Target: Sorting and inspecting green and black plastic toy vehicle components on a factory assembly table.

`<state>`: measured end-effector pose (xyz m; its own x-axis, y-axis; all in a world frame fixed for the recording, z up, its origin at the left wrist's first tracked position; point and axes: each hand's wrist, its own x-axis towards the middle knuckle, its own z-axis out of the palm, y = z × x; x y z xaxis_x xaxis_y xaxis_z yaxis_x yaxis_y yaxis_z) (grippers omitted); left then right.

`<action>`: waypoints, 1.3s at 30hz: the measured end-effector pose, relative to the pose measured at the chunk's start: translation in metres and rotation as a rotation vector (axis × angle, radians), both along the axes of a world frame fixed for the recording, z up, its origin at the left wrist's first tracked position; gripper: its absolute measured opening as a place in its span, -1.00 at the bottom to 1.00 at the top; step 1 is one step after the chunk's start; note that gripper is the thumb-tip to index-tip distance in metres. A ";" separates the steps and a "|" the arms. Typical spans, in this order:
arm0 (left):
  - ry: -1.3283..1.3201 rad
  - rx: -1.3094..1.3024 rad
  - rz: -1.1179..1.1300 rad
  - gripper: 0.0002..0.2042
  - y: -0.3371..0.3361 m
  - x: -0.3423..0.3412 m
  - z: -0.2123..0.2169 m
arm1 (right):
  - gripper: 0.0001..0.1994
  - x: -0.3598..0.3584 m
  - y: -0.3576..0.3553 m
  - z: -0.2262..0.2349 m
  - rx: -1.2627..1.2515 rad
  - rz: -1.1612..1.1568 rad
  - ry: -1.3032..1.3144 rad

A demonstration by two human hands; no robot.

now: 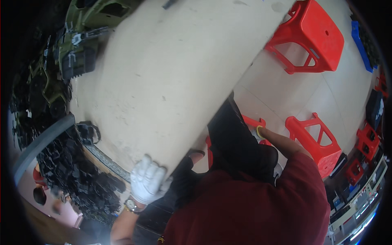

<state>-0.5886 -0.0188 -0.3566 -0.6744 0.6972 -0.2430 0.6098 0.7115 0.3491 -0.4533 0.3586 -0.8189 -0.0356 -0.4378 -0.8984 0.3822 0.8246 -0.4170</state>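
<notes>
1. From where I stand, the left hand (149,181) in its white glove rests on the near edge of the pale tabletop (163,81), fingers together and slightly bent, thumb apart, with nothing visible in its hold.
2. The right forearm (281,141) reaches down beside the dark trouser leg (237,139), next to a partly hidden red stool (255,121). A yellow band (259,131) shows at the wrist; I can't tell how far that hand is open, or whether it grips the stool.
3. A black looped part (87,132) sits on the table's left end, near the left hand; loose black plastic parts (73,171) are heaped beyond it, and olive-green moulded parts (83,49) further up.
4. I'd judge this a bracing or seat-side step; handling any part from here would call for lifting the glove off the edge.
</notes>
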 end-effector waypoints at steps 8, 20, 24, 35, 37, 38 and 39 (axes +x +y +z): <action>0.175 -0.163 -0.026 -0.64 -0.009 0.022 0.003 | -0.66 -0.174 0.031 -0.058 0.306 -0.288 0.899; 0.101 0.086 -0.003 -0.70 -0.035 0.033 -0.010 | -0.64 -0.453 -0.459 0.029 -0.376 -0.299 1.319; 0.068 0.114 0.002 -0.67 -0.041 0.040 -0.013 | -0.64 -0.401 -0.526 0.044 -0.518 -0.439 1.143; 0.097 0.187 0.023 -0.71 -0.046 0.028 -0.012 | -0.65 -0.201 -0.408 -0.096 -0.402 -0.749 0.559; 0.098 0.199 0.046 -0.71 -0.046 0.030 -0.012 | -0.65 -0.167 -0.348 -0.107 -0.361 -0.769 0.471; 0.109 0.216 0.029 -0.70 -0.046 0.029 -0.012 | -0.65 -0.151 -0.314 -0.115 -0.335 -0.776 0.433; 0.122 0.228 0.019 -0.69 -0.045 0.030 -0.013 | -0.65 -0.138 -0.278 -0.118 -0.313 -0.775 0.394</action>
<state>-0.5581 -0.0642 -0.3691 -0.7028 0.7114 0.0031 0.6444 0.6348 0.4264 -0.5912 0.0808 -0.9364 -0.6984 -0.3845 -0.6036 0.5633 0.2249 -0.7951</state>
